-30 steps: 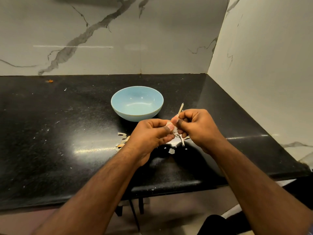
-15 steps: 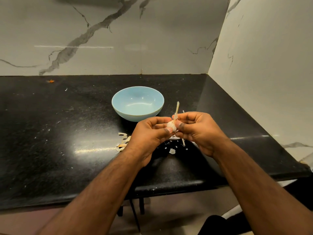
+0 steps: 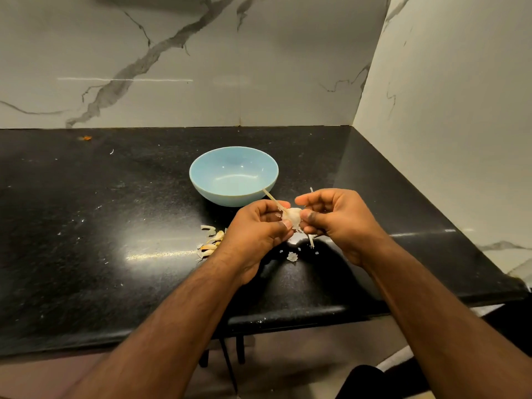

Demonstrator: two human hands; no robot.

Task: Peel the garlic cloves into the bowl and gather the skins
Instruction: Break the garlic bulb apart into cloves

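A small white garlic piece (image 3: 292, 215) with a thin dry stem (image 3: 272, 198) is held above the black counter, just in front of the light blue bowl (image 3: 201, 180). My left hand (image 3: 256, 231) pinches it from the left, thumb and fingers curled round it. My right hand (image 3: 336, 223) pinches its right side, thumb on the skin, with thin skin strips hanging below the fingers. The bowl looks empty. Several garlic cloves and skins (image 3: 211, 240) lie on the counter left of my left hand. A loose skin flake (image 3: 292, 256) lies under my hands.
The black counter (image 3: 86, 226) meets marble walls at the back and right. Its front edge (image 3: 288, 318) runs below my forearms. Tiny white flecks are scattered on the left part. A small orange scrap (image 3: 85, 137) lies at the far left back.
The garlic has been turned: its stem pointed up and now leans left toward the bowl. My hands have drawn slightly apart, showing more of the white garlic between them.
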